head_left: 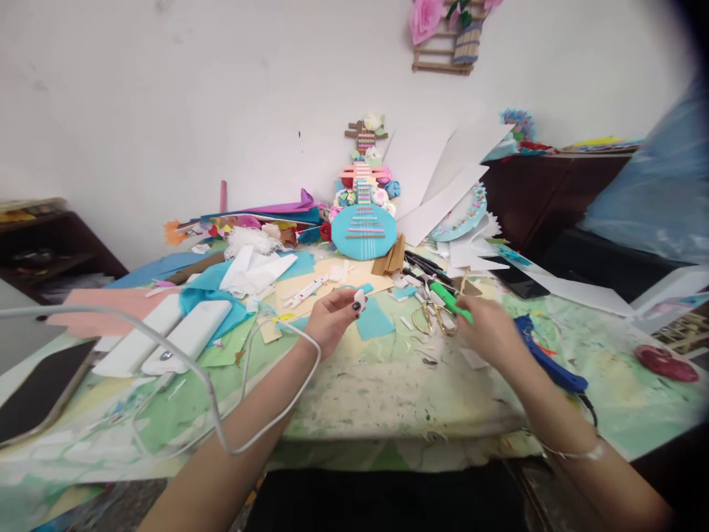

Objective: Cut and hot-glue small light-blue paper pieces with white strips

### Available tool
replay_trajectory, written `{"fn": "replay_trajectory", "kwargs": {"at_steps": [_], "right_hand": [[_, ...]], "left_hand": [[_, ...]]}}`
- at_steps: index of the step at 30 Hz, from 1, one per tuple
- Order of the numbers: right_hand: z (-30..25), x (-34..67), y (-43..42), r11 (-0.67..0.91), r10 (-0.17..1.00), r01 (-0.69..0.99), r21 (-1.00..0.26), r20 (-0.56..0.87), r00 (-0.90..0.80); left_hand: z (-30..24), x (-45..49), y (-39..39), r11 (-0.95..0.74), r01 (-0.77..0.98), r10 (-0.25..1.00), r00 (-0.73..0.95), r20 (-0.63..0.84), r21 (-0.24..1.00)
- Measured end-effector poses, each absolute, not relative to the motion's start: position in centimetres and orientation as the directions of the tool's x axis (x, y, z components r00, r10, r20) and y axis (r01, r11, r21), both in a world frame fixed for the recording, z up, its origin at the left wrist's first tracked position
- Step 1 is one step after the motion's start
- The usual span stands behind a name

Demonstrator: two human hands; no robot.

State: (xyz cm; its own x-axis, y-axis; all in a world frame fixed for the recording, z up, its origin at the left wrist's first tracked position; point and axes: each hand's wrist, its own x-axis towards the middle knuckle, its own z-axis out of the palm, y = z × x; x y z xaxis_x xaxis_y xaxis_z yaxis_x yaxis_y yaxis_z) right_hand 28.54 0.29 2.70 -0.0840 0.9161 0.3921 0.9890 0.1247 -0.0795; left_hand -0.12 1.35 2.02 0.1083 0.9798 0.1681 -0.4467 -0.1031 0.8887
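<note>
My left hand [331, 316] is closed in a pinch on a small white piece [359, 299], held just above the table near a blue paper square [374, 322]. My right hand [488, 330] is wrapped round a green-handled tool [451, 301] that points up and left. Gold-coloured scissors [433, 316] lie on the table just left of my right hand. A blue glue gun [546, 360] rests under and beside my right wrist. A white cable [260, 432] loops over my left forearm.
A blue paper lute model [364, 222] stands against the wall behind scraps of coloured paper. Two white power banks [177, 334] lie at the left, a tablet [41, 388] at the far left. White sheets [443, 188] lean at the back right. A phone [518, 281] lies at right.
</note>
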Motion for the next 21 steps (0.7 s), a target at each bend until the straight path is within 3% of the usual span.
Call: {"fn": "replay_trajectory", "kwargs": {"at_steps": [3,6,9,17,21], "right_hand": [[2.1,32.8,-1.7,-0.087,0.902,0.996,0.035,0.426,0.064],[0.9,36.5,-3.1,-0.256,0.922,0.965,0.056,0.314,0.227],[-0.4,38.8,-3.6,-0.167,0.959,0.985,0.037,0.237,0.154],[-2.3,41.2,-3.8,-0.066,0.944,0.997,0.025,0.326,0.055],[-1.6,40.4,-4.7,-0.071,0.886,0.997,0.013,0.459,0.058]], "left_hand": [[2.4,-0.1,1.1,-0.088,-0.49,0.974,0.14,0.178,0.867],[2.7,0.1,0.8,-0.098,-0.497,0.965,0.165,0.205,0.862],[2.9,0.2,0.7,-0.086,-0.483,0.961,0.191,0.201,0.871],[2.6,-0.1,1.2,-0.058,-0.496,0.982,0.13,0.14,0.866],[2.2,-0.2,1.5,-0.038,-0.53,0.993,0.076,0.092,0.847]]}}
